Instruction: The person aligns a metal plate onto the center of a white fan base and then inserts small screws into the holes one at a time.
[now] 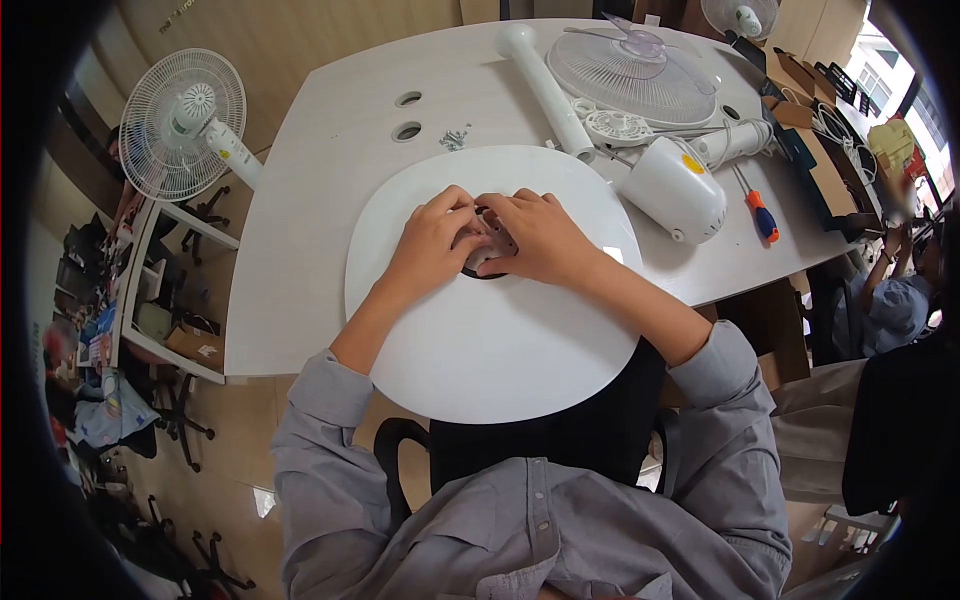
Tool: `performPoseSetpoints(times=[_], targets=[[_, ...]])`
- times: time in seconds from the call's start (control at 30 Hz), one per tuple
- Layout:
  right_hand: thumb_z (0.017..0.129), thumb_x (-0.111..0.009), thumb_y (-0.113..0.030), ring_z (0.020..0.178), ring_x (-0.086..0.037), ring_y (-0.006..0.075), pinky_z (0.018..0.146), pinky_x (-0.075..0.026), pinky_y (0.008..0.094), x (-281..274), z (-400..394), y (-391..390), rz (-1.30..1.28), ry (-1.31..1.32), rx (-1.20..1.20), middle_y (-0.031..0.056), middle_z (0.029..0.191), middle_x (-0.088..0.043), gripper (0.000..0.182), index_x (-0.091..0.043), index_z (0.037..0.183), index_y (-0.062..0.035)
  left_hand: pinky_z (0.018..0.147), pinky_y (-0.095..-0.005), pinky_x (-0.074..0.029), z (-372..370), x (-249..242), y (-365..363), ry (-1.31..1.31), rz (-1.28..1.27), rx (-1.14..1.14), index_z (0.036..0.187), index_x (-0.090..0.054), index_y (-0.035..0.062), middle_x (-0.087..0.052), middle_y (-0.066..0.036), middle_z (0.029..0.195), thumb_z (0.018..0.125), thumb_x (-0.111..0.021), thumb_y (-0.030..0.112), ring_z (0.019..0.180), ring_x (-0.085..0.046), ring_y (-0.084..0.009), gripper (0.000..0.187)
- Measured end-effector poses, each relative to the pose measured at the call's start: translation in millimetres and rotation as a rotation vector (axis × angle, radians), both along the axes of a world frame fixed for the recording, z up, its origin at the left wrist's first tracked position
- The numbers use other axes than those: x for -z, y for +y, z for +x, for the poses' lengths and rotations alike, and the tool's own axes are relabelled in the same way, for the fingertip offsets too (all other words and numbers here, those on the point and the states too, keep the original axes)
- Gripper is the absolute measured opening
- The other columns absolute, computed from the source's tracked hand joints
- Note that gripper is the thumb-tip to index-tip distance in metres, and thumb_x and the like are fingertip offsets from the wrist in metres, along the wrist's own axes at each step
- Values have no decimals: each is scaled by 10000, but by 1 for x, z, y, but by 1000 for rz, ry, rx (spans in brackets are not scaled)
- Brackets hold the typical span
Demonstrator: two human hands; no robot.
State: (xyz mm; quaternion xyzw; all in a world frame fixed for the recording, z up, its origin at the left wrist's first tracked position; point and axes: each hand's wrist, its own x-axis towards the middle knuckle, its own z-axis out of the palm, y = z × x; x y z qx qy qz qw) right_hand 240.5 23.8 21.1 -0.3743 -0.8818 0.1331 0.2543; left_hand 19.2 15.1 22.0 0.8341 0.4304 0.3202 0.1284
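Observation:
A large white fan base (480, 360) lies on the table's front edge and overhangs it towards my lap. At its middle is a round, dark-rimmed metal piece (490, 255), partly covered by my fingers. My left hand (432, 243) curls its fingers over the left side of this piece. From the other side, my right hand (545, 238) bends round it, thumb at the near rim and fingers at the far rim. Both hands are closed on the piece, their fingertips nearly meeting. Whether the piece is fixed to the base cannot be seen.
Beyond the base lie loose screws (455, 138), a white pole (550, 95), a fan grille (600, 85) and a white motor housing (675, 190). A screwdriver (764, 220) lies at right. An assembled fan (190, 120) stands left. Another person (890, 310) sits far right.

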Motion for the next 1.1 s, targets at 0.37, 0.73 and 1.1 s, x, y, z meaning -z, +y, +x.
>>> performPoseSetpoints(times=[0.37, 0.73, 1.1], targets=[[737, -981, -296, 1155, -670, 324, 984, -486, 451, 2, 4, 14, -147, 38, -80, 99, 1061, -795, 1046, -452, 1611, -72, 830, -425, -520, -1, 5, 3, -23, 11, 23, 940, -739, 25, -627, -48, 1062, 915, -825, 128, 923, -658, -273, 137], [760, -975, -377, 1214, -647, 325, 1021, -471, 463, 12, 7, 7, -55, 59, -27, 85, 1191, -793, 1040, -459, 1612, -80, 855, -420, -534, -4, 6, 6, -49, -37, 39, 960, -763, 28, -631, -48, 1075, 905, -836, 121, 942, -670, -260, 131], [796, -957, -361, 1279, -643, 314, 1036, -458, 479, 4, 6, 17, -92, -46, -101, 84, 1257, -765, 1036, -413, 1644, -118, 851, -439, -562, -6, 9, 8, -87, -47, 60, 945, -777, 37, -649, -44, 1078, 904, -832, 112, 990, -696, -272, 102]])
